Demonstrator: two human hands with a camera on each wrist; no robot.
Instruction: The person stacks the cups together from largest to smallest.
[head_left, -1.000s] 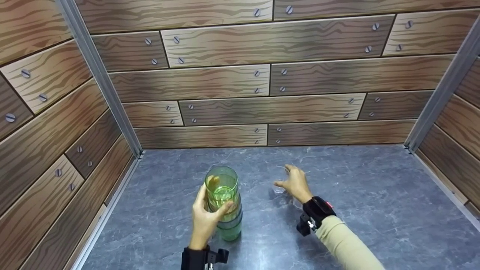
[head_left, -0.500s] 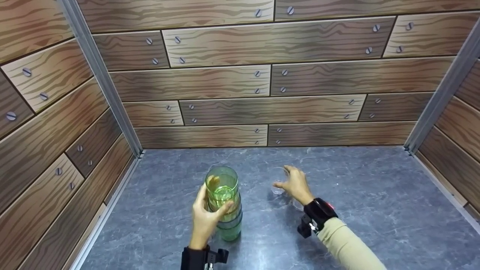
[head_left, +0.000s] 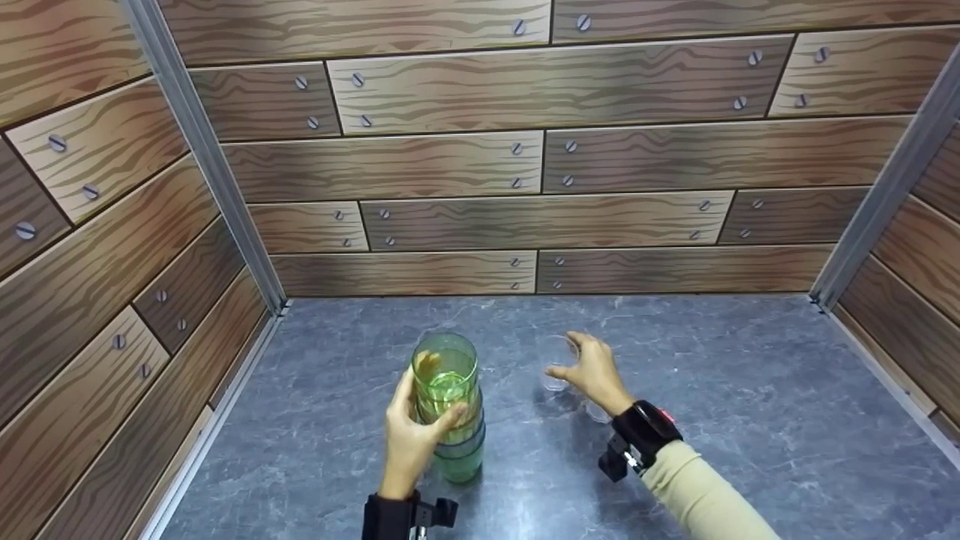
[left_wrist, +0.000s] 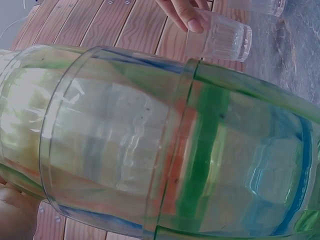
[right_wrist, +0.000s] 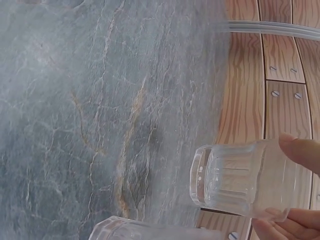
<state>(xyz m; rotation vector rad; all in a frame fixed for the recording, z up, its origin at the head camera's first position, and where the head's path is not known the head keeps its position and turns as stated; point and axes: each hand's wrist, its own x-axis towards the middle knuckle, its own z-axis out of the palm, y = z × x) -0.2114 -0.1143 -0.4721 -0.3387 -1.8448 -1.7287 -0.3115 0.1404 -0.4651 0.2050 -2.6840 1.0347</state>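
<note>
A tall stack of see-through tumblers, mostly green with blue bands, stands upright left of centre in the head view. My left hand curls round its upper part, thumb on the near right side and fingers behind. The stack fills much of the left wrist view, where orange and blue show through the walls. Farther right, my right hand holds a small clear glass near its rim, between thumb and fingers. Whether that glass's base touches the table cannot be told.
Another clear glass stands close to the held one, partly hidden under my right wrist in the head view. The grey marbled table is bounded by a wood-patterned back wall and side walls, with metal posts at the corners.
My right wrist has shifted slightly to the right and towards me, while its fingers stay at the clear glass. My left hand and the stack have kept their place.
</note>
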